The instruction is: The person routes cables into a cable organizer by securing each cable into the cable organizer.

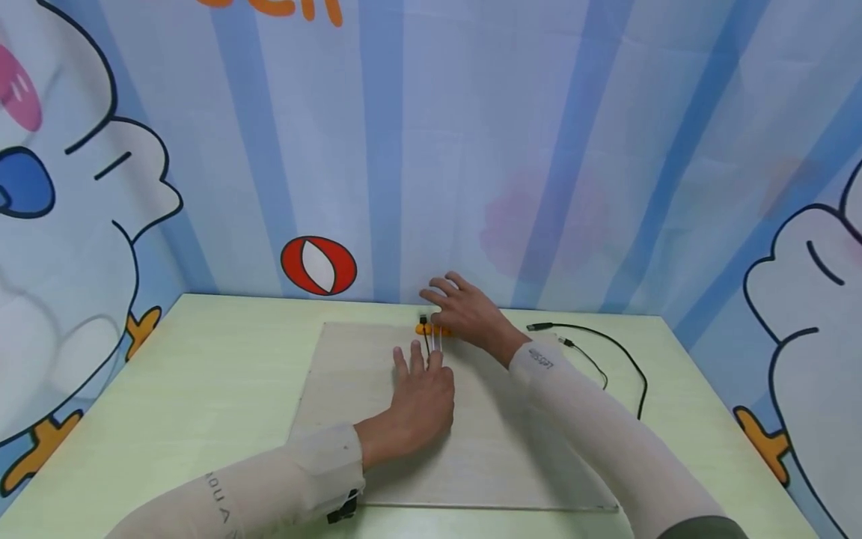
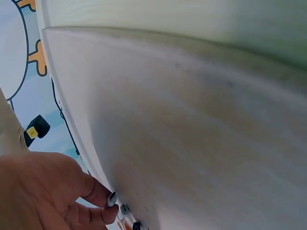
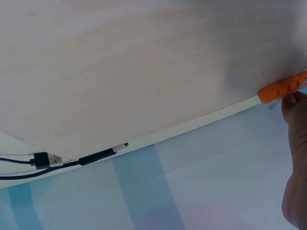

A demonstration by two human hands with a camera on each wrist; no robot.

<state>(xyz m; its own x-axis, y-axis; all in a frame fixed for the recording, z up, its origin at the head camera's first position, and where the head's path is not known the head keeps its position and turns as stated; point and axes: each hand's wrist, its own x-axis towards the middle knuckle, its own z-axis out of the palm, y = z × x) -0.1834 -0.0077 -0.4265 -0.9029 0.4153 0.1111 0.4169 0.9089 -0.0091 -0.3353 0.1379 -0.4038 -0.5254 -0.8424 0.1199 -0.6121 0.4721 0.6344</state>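
An orange cable holder (image 1: 422, 329) sits at the back edge of a pale board, with the slotted orange piece (image 3: 282, 89) also visible in the right wrist view. A black USB cable (image 1: 423, 320) lies across it, plug toward the wall. Beside that, white cables (image 1: 441, 340) run forward from the holder. My left hand (image 1: 419, 400) pinches the near end of one, a small silver tip (image 2: 112, 199) showing between thumb and finger. Just behind the holder, my right hand (image 1: 471, 314) pinches at the white cable's far end, other fingers spread; its fingertips are partly hidden.
To the right, a thick black cable (image 1: 629, 359) and a thinner USB cable (image 1: 592, 363) lie on the table (image 1: 222, 374). The board (image 1: 485, 464) covers the middle. A printed curtain (image 1: 431, 150) hangs directly behind the table's back edge.
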